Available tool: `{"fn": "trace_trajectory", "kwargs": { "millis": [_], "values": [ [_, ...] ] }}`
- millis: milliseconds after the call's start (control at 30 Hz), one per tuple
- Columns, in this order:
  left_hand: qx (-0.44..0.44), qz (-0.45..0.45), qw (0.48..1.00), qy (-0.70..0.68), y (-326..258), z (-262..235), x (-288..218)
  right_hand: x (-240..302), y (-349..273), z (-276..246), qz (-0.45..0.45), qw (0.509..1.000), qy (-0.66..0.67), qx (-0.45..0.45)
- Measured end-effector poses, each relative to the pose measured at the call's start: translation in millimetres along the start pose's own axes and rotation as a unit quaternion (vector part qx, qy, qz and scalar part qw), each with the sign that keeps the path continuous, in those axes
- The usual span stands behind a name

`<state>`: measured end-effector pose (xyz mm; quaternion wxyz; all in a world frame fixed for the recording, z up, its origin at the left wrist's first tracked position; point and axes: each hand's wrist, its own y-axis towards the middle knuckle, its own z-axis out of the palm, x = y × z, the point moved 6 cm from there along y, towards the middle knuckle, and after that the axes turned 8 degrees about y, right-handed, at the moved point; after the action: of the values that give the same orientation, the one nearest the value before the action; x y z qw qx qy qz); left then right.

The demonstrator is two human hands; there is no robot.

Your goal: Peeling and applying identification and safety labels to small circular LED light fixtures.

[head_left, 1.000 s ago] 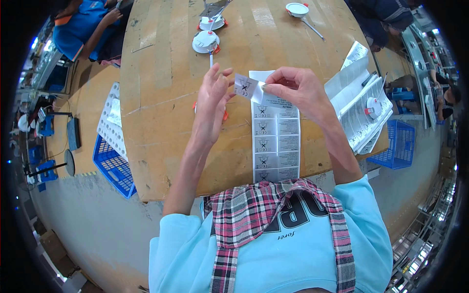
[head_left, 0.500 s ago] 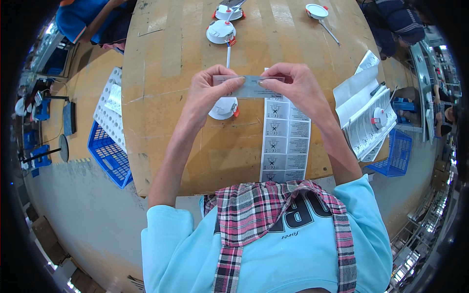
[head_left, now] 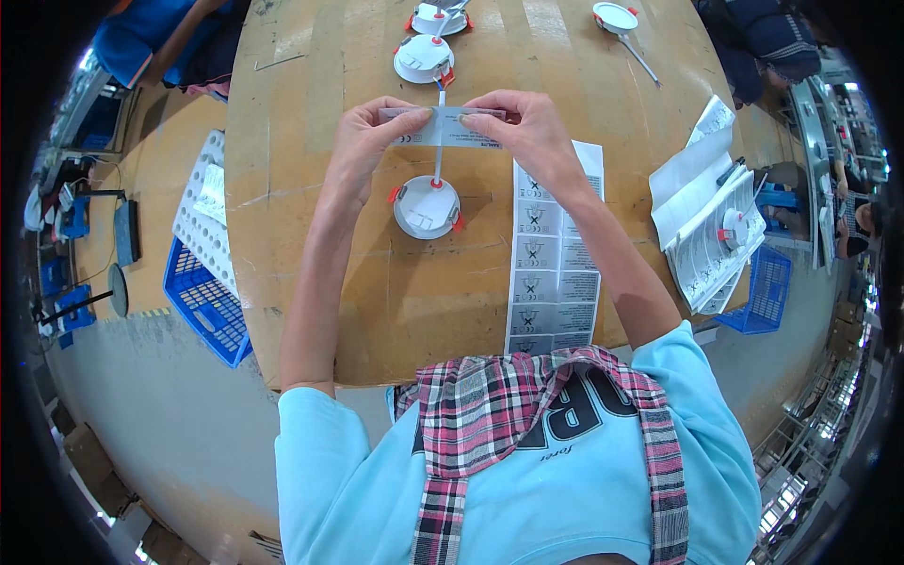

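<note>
Between my two hands a silvery printed label (head_left: 441, 128) is stretched flat. My left hand (head_left: 369, 141) pinches its left end, and my right hand (head_left: 525, 132) pinches the right end. The label crosses over the white cable (head_left: 438, 162) of a round white downlight (head_left: 427, 208) with red-tipped clips. That downlight lies on the table just below the label. Whether the label touches the cable I cannot tell. A long sheet of the same labels (head_left: 556, 259) lies by my right forearm.
More white downlights (head_left: 423, 59) lie beyond my hands, and another (head_left: 616, 17) sits far right. Stacked label sheets (head_left: 706, 226) rest on the right edge of the table (head_left: 311, 113). Blue baskets (head_left: 202, 306) stand at both sides. A co-worker's arm (head_left: 179, 42) shows far left.
Both hands have moved left and away from me with the label, from the label sheet to over the downlight's cable. The near downlight and the top of the sheet now show.
</note>
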<state>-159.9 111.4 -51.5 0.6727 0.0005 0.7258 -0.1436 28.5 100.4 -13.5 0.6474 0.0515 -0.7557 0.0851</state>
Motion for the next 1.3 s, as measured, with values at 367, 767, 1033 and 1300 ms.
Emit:
{"fn": "trace_trajectory", "kwargs": {
  "millis": [367, 767, 1033, 1300],
  "values": [
    [0.005, -0.04, 0.999, -0.002, 5, 1, 10, -11, 0, -2, -0.015, 1.0, 0.01, -0.024],
    [0.02, -0.04, 0.998, -0.036, 7, 1, 13, -13, 1, -2, 0.007, 1.0, -0.02, -0.008],
    [0.047, -0.034, 0.996, -0.063, 6, 6, 15, -16, 2, -5, 0.001, 1.0, 0.008, 0.014],
    [0.069, -0.03, 0.995, -0.068, 6, 9, 15, -1, 13, 9, 0.03, 0.996, -0.049, 0.071]
  ]
}}
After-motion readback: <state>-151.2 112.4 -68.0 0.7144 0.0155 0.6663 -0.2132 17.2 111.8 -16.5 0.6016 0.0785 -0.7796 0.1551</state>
